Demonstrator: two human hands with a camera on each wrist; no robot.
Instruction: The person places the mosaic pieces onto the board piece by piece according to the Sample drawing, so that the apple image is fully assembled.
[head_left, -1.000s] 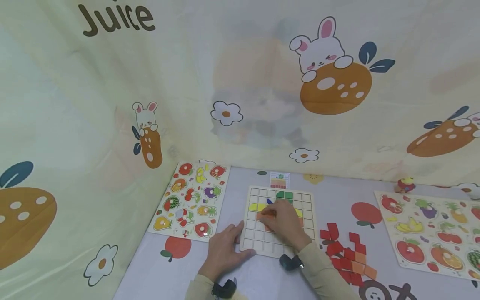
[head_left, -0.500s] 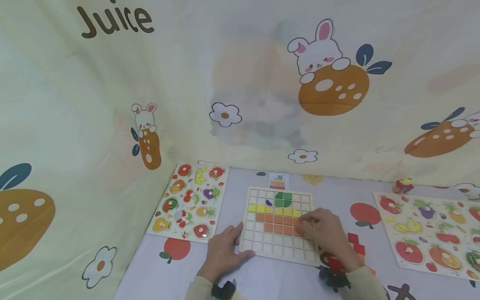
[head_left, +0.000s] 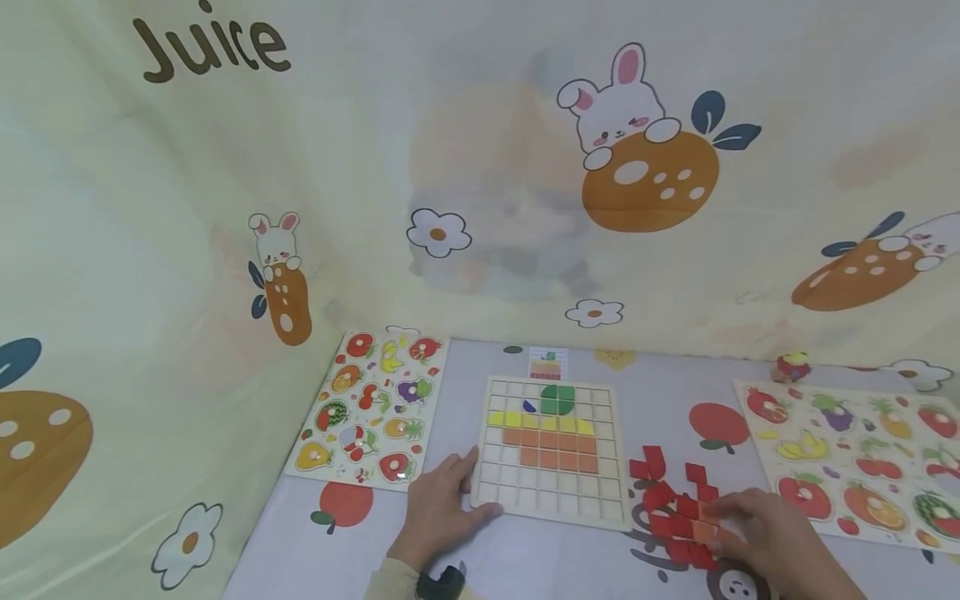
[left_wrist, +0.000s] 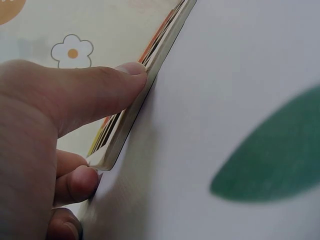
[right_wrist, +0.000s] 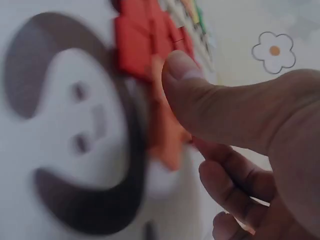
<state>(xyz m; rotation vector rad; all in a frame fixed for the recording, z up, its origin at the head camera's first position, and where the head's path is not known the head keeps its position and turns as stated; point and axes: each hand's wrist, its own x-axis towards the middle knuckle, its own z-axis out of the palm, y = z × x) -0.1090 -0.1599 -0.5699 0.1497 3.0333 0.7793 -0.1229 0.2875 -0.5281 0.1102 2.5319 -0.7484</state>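
A pale wooden grid board (head_left: 537, 506) bears a green rounded shape (head_left: 557, 400), a small blue piece (head_left: 529, 407), a yellow row (head_left: 540, 422) and two rows of orange tiles (head_left: 558, 458). My left hand (head_left: 442, 504) rests at its near-left corner; the left wrist view shows the thumb (left_wrist: 107, 87) against the board's edge and fingertips by the corner. My right hand (head_left: 765, 533) is over the right side of a loose heap of red tiles (head_left: 660, 497) and orange tiles (head_left: 705, 532). In the right wrist view, its thumb and fingers stand apart beside orange tiles (right_wrist: 167, 135).
A small picture card (head_left: 548, 364) lies behind the board. Fruit puzzle boards stand at left (head_left: 367, 408) and right (head_left: 862, 467). A small red and yellow toy (head_left: 792, 367) sits at the back right. A printed curtain (head_left: 495, 167) hangs behind the table.
My right hand has moved from the orange rows on the board rightward to the loose tiles, uncovering the board's right side. My left hand has stayed at the corner.
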